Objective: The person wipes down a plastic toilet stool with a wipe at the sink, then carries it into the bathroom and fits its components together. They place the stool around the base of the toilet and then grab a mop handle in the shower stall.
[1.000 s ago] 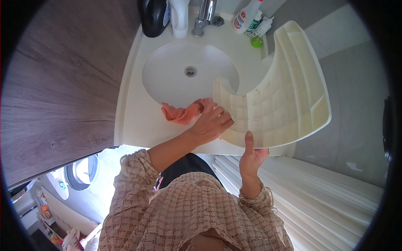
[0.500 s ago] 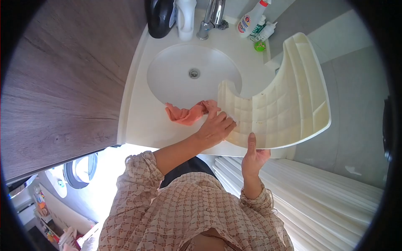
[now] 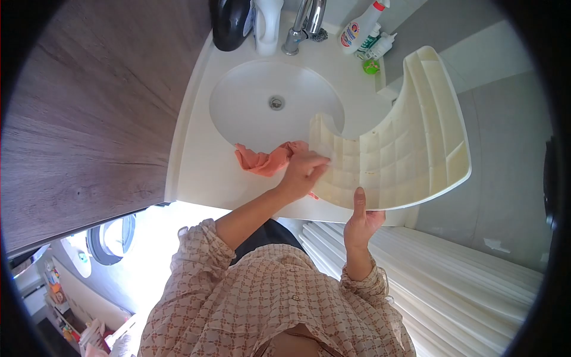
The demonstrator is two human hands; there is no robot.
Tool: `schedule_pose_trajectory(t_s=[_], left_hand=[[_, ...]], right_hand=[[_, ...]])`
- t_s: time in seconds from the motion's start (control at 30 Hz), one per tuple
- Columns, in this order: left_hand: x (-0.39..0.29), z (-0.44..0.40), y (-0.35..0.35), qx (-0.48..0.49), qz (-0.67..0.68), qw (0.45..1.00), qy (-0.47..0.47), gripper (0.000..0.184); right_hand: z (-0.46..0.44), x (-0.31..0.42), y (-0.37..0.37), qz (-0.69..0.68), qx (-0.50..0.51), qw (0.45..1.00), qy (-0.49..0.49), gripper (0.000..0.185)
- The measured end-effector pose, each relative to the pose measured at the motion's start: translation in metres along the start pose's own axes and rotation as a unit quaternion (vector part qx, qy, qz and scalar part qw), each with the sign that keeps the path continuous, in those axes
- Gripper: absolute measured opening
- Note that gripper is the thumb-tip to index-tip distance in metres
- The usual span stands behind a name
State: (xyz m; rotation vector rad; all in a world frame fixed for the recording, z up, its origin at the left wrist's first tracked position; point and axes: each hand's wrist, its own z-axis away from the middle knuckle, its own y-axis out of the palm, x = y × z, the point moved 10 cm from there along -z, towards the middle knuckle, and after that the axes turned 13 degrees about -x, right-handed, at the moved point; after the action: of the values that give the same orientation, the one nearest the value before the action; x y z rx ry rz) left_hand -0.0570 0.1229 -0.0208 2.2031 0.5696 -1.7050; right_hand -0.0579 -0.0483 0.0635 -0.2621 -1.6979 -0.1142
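A curved cream plastic panel (image 3: 410, 143) with a ribbed inner face lies tilted over the right side of the counter and the sink's edge. My right hand (image 3: 360, 221) grips its lower rim, thumb on the inner face and fingers beneath. At the panel's left end is my left hand (image 3: 304, 174), its fingers pinched together near the surface; whatever they hold, if anything, is too small to make out. A crumpled coral cloth (image 3: 263, 162) lies on the sink's front edge, just left of and partly behind my left hand.
The white oval sink (image 3: 244, 101) has a chrome faucet (image 3: 292, 41) behind it. A black bottle (image 3: 231, 24) and a white bottle (image 3: 267, 27) stand at the back left. Several bottles, including a red-topped spray bottle (image 3: 358, 28), stand at the back right. A wooden panel (image 3: 89, 119) rises at left.
The view has shifted slightly, and the cream panel sits a little lower than at first. My left hand's fingers have drawn together and its posture has turned. My right hand keeps its hold.
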Motion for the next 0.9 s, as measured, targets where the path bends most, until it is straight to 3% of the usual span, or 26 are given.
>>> schedule_pose_trajectory(t_s=[0.07, 0.17, 0.27, 0.37, 0.47, 0.57, 0.67, 0.77, 0.9], left_hand=[[-0.022, -0.001, 0.021, 0.045, -0.086, 0.986, 0.134, 0.018], [-0.025, -0.005, 0.027, 0.084, -0.234, 0.933, 0.259, 0.02], [-0.049, -0.011, 0.032, 0.126, -0.292, 0.879, 0.357, 0.025], [-0.033, -0.016, 0.022, 0.073, -0.227, 0.922, 0.306, 0.021], [-0.01, -0.014, 0.027, 0.086, -0.077, 0.981, 0.156, 0.017], [0.01, -0.022, 0.011, 0.046, -0.028, 0.999, 0.004, 0.015], [-0.038, -0.024, -0.004, -0.028, -0.027, 0.99, 0.136, 0.015], [-0.053, -0.02, 0.016, -0.014, -0.147, 0.945, 0.293, 0.016], [-0.049, -0.02, 0.022, 0.035, -0.107, 0.957, 0.267, 0.023]], right_hand=[[-0.001, -0.003, 0.0, -0.011, 0.003, 1.0, 0.008, 0.022], [0.002, -0.001, 0.0, 0.028, 0.018, 0.999, -0.016, 0.022], [0.005, 0.002, 0.004, 0.018, 0.033, 0.999, -0.012, 0.022], [0.006, 0.01, 0.009, 0.005, 0.025, 0.999, -0.042, 0.025], [0.002, 0.002, 0.007, 0.011, 0.031, 0.999, -0.006, 0.023], [-0.003, 0.004, 0.006, 0.029, 0.032, 0.999, -0.019, 0.023], [-0.004, 0.0, 0.005, 0.008, 0.021, 1.0, -0.016, 0.023], [-0.003, 0.003, 0.008, 0.015, 0.036, 0.999, -0.015, 0.024], [-0.005, 0.002, 0.006, 0.009, 0.033, 0.999, -0.017, 0.024]])
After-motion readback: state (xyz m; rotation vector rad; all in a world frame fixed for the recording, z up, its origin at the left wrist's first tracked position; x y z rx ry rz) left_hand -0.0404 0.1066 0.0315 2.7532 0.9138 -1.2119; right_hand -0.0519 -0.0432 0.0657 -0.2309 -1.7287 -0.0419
